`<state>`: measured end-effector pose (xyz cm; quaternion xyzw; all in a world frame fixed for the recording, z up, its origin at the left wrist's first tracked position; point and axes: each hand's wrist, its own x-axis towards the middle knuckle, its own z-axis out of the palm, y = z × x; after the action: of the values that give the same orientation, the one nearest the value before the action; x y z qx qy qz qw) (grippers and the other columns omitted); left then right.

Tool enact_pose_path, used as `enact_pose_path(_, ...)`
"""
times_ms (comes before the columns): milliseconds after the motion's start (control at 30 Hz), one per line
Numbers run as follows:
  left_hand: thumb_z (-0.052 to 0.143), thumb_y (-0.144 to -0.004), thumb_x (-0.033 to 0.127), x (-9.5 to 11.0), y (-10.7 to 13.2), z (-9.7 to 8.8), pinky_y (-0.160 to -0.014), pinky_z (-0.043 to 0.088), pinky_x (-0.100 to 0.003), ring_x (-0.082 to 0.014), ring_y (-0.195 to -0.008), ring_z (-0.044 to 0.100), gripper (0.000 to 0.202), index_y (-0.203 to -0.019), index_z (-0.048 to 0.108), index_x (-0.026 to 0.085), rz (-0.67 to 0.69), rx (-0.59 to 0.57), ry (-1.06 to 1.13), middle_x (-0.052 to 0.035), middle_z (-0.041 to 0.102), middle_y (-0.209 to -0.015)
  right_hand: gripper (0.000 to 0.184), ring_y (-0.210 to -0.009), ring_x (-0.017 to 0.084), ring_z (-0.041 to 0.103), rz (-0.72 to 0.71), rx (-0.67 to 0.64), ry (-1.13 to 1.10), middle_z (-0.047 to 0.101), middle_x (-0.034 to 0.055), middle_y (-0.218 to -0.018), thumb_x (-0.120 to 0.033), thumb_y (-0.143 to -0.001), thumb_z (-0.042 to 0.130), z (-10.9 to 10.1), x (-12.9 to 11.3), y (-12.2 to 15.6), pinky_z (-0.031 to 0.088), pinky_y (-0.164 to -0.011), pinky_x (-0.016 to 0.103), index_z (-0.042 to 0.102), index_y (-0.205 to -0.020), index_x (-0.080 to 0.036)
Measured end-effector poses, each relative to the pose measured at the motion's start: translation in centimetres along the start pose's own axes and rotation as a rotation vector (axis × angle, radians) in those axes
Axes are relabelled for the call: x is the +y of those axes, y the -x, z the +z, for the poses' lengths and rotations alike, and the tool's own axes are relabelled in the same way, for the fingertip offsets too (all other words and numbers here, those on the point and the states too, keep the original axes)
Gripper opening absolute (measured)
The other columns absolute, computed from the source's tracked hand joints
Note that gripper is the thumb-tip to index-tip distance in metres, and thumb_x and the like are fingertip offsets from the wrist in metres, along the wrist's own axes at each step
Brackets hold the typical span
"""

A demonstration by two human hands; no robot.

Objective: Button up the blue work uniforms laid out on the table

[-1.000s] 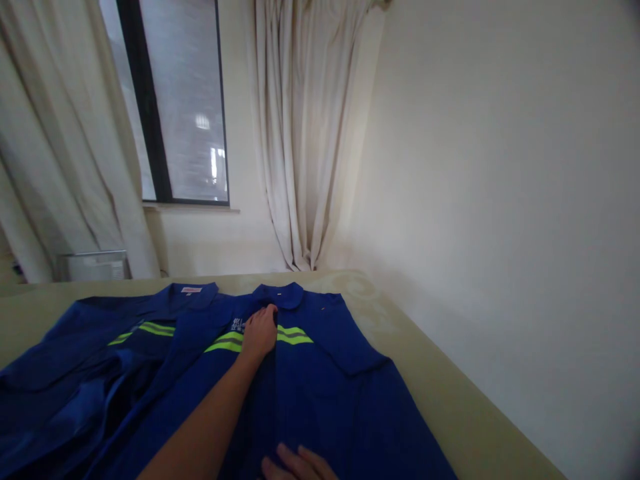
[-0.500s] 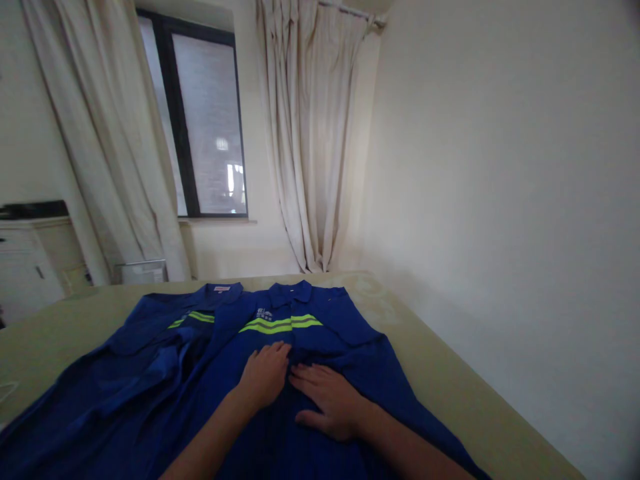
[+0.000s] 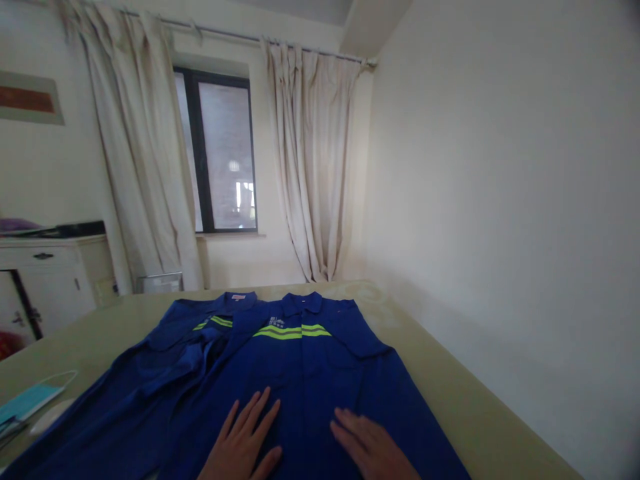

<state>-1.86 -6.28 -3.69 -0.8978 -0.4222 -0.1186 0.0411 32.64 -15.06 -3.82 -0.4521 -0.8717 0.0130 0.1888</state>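
Two blue work garments with yellow-green reflective stripes lie spread on a bed-like surface. The right work jacket (image 3: 320,367) has its collar at the far end and a white print on the chest. Partly overlapped by it, the other blue garment (image 3: 165,350) lies rumpled to the left. My left hand (image 3: 245,437) has its fingers spread over the lower front of the right jacket. Over the same jacket, farther right, my right hand (image 3: 370,443) is stretched out flat, palm down. Neither hand grips the cloth; whether the fingertips touch it I cannot tell.
The garments lie on a pale green surface (image 3: 425,367) running along the right wall (image 3: 500,220). A light blue face mask (image 3: 33,400) and a white rounded object (image 3: 50,417) sit at the left edge. Beyond stand a white cabinet (image 3: 55,267), curtains (image 3: 320,160) and a window (image 3: 230,153).
Both hands have moved back toward me and farther apart, and the left fingers have spread. The view has tilted up and turned left, bringing the face mask into sight.
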Motion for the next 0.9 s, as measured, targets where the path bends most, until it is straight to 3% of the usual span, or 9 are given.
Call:
enact_pose_path(100, 0.042, -0.099, 0.065, 3.0, -1.9, -0.1, -0.121, 0.032, -0.058, -0.0328, -0.149, 0.038, 0.065, -0.157, 0.018, 0.049, 0.111, 0.020, 0.024, 0.0005, 0.026, -0.166, 0.071, -0.152, 0.030, 0.032, 0.399, 0.034, 0.079, 0.027, 0.0055, -0.168, -0.051, -0.097, 0.058, -4.3, 3.2, -1.6, 0.029, -0.124, 0.046, 0.032, -0.160, -0.032)
enact_pose_path(200, 0.041, -0.095, 0.073, 6.8, -5.0, -0.5, -0.119, 0.024, -0.071, -0.0394, -0.151, 0.030, 0.067, -0.156, 0.024, 0.051, 0.095, -0.101, 0.125, -0.0016, 0.023, -0.167, 0.069, -0.154, 0.029, 0.027, 0.655, 0.063, 0.169, 0.023, 0.0084, -0.169, -0.040, -0.095, 0.059, -5.6, 5.9, -3.9, 0.025, -0.125, 0.045, 0.036, -0.159, -0.027)
enact_pose_path(367, 0.046, -0.086, 0.080, 11.5, -9.6, -0.6, -0.120, 0.011, -0.073, -0.0431, -0.154, 0.008, 0.084, -0.158, 0.031, 0.041, -0.052, -0.289, 0.310, -0.0098, 0.013, -0.170, 0.058, -0.150, 0.027, 0.036, 0.657, -0.003, 0.127, 0.038, 0.0068, -0.163, -0.054, -0.102, 0.040, -4.6, 10.7, -4.9, 0.027, -0.123, 0.047, 0.046, -0.154, -0.029)
enact_pose_path(500, 0.052, -0.083, 0.079, 11.7, -11.6, -1.3, -0.121, 0.014, -0.071, -0.0424, -0.155, 0.014, 0.084, -0.156, 0.037, 0.040, 0.033, -0.296, 0.391, -0.0095, 0.020, -0.170, 0.063, -0.150, 0.027, 0.035, 0.725, -0.001, 0.134, 0.039, 0.0063, -0.163, -0.059, -0.101, 0.038, -4.9, 13.9, -4.2, 0.026, -0.123, 0.047, 0.046, -0.154, -0.027)
enact_pose_path(633, 0.051, -0.096, 0.046, 7.2, -13.6, -3.8, -0.116, 0.041, -0.045, -0.0289, -0.137, 0.053, 0.048, -0.140, 0.059, 0.030, -0.095, -0.133, 0.346, -0.0082, 0.062, -0.145, 0.066, -0.151, 0.026, 0.034, 0.735, -0.023, 0.133, 0.037, 0.0044, -0.164, -0.063, -0.100, 0.034, -5.0, 15.0, -4.2, 0.025, -0.123, 0.047, 0.045, -0.155, -0.028)
enact_pose_path(700, 0.042, -0.099, 0.029, 3.2, -14.3, -5.1, -0.112, 0.043, -0.041, -0.0265, -0.131, 0.057, 0.040, -0.132, 0.064, 0.024, -0.272, 0.064, 0.203, -0.0108, 0.064, -0.139, 0.068, -0.151, 0.026, 0.034, 0.735, -0.025, 0.141, 0.037, 0.0043, -0.164, -0.067, -0.100, 0.033, -4.8, 14.9, -4.2, 0.025, -0.123, 0.047, 0.044, -0.155, -0.029)
enact_pose_path(767, 0.048, -0.096, 0.029, -1.4, -14.5, -6.0, -0.109, 0.043, -0.048, -0.0345, -0.138, 0.049, 0.045, -0.139, 0.057, 0.017, -0.502, 0.224, 0.061, -0.0185, 0.053, -0.150, 0.070, -0.151, 0.026, 0.033, 0.736, -0.022, 0.155, 0.037, 0.0045, -0.164, -0.069, -0.099, 0.032, -4.7, 14.8, -4.3, 0.024, -0.123, 0.047, 0.044, -0.155, -0.029)
enact_pose_path(833, 0.059, -0.089, 0.033, -5.8, -14.0, -6.5, -0.107, 0.043, -0.054, -0.0418, -0.138, 0.047, 0.056, -0.140, 0.054, 0.010, -0.718, 0.239, 0.069, -0.0254, 0.052, -0.148, 0.070, -0.151, 0.026, 0.033, 0.740, -0.018, 0.166, 0.037, 0.0045, -0.164, -0.069, -0.099, 0.032, -4.7, 14.7, -4.2, 0.024, -0.123, 0.047, 0.044, -0.155, -0.028)
enact_pose_path(900, 0.063, -0.086, 0.032, -9.2, -13.4, -6.9, -0.099, 0.050, -0.049, -0.0391, -0.124, 0.061, 0.044, -0.125, 0.065, 0.013, -0.774, 0.140, 0.194, -0.0199, 0.069, -0.126, 0.069, -0.151, 0.026, 0.033, 0.741, -0.014, 0.167, 0.037, 0.0044, -0.164, -0.069, -0.100, 0.032, -4.6, 14.7, -4.2, 0.024, -0.123, 0.047, 0.045, -0.155, -0.028)
